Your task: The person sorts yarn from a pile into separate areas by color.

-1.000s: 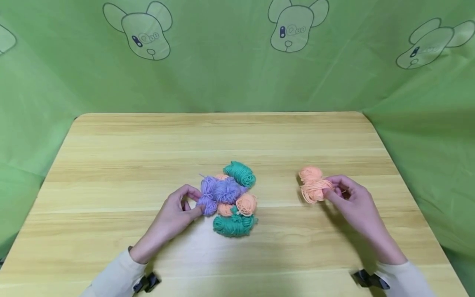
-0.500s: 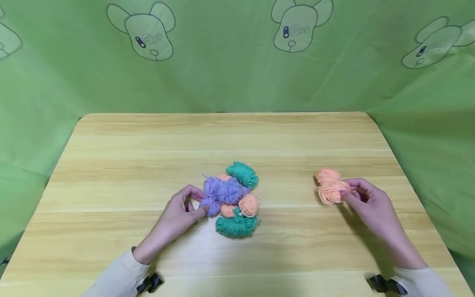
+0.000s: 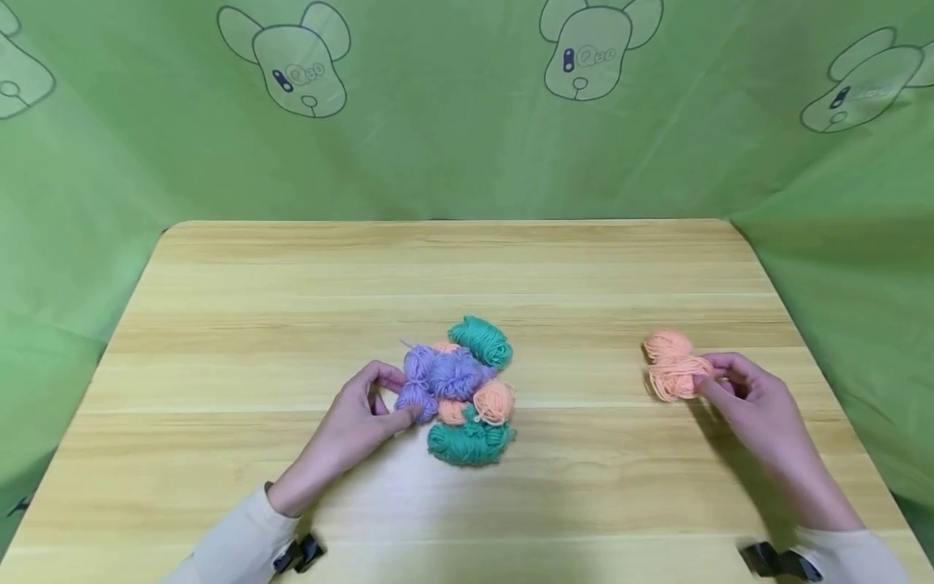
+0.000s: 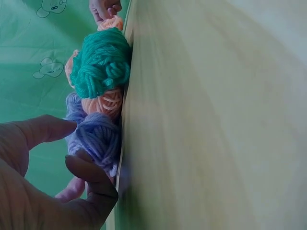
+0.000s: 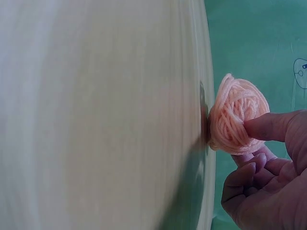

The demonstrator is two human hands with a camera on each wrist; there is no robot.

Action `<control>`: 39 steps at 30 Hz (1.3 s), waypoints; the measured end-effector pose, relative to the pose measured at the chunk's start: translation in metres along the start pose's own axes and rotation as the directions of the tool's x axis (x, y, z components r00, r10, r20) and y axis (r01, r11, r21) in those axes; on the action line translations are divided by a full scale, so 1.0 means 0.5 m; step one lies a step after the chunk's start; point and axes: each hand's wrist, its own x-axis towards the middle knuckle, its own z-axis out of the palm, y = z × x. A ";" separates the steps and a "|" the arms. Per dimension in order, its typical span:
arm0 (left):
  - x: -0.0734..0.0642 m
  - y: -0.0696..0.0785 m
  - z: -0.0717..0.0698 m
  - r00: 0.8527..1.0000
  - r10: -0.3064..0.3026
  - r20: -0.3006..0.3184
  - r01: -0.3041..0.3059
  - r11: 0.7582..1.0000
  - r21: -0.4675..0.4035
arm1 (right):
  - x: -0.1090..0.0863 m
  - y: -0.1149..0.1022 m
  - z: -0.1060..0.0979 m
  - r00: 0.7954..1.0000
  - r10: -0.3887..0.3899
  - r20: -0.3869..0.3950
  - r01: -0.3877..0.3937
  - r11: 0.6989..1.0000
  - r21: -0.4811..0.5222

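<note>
A pile of yarn balls lies on the table, purple, peach and teal together. At its left side my left hand (image 3: 357, 418) holds a purple yarn ball (image 3: 416, 401) between thumb and fingers. Beside it are another purple yarn ball (image 3: 458, 375), a peach yarn ball (image 3: 494, 402) and two teal yarn balls, one behind (image 3: 481, 341) and one in front (image 3: 470, 444). Well to the right, my right hand (image 3: 755, 405) pinches a peach yarn ball (image 5: 237, 115). A second peach yarn ball (image 3: 667, 345) touches it on the far side.
The wooden table (image 3: 584, 503) has rounded far corners. A green curtain (image 3: 452, 146) printed with animal heads hangs behind it and along both sides. Black straps (image 3: 299, 554) sit at the sleeve cuffs. A wide stretch of tabletop separates the pile from the right hand.
My right hand has moved to the right, and both peach yarn balls have gone with it, farther from the pile. My left hand stays at the purple yarn ball. The whole view shifts slightly.
</note>
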 end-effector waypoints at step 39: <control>0.003 0.005 0.003 0.999 -0.040 -0.006 0.040 0.999 0.010 | -0.013 0.015 -0.030 0.988 0.153 0.019 -0.152 0.987 -0.042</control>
